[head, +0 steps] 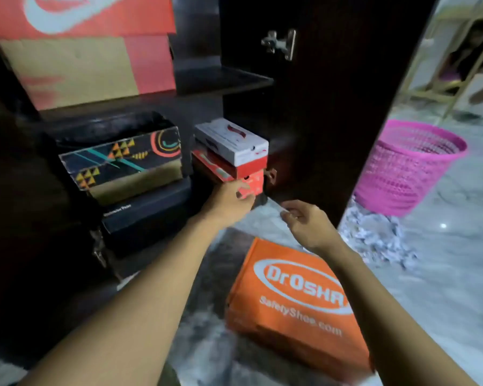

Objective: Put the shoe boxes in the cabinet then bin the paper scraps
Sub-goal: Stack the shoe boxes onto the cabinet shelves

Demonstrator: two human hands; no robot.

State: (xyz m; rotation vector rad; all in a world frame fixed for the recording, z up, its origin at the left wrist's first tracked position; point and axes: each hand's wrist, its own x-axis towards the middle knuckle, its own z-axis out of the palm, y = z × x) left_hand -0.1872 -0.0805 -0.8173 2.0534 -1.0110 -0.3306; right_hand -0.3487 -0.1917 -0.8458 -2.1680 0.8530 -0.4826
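Observation:
Inside the dark cabinet [313, 112] a white box [232, 142] lies on a red box [229, 169] at the lower right. My left hand [229, 200] touches the red box's front corner with its fingers on the box; whether it grips is unclear. My right hand [308, 222] hovers just right of it, fingers loosely curled, holding nothing. A black patterned box [123, 162] rests on a black box [148, 211] at the left. A big red-and-tan box [78, 48] fills the upper shelf. An orange box [296, 305] lies on the floor below my hands.
The cabinet's open door [332, 93] stands at the right. Beyond it a pink mesh bin [407, 165] sits on the marbled floor, with a heap of paper scraps [374, 240] in front of it. A wooden frame [457, 79] is at the far right.

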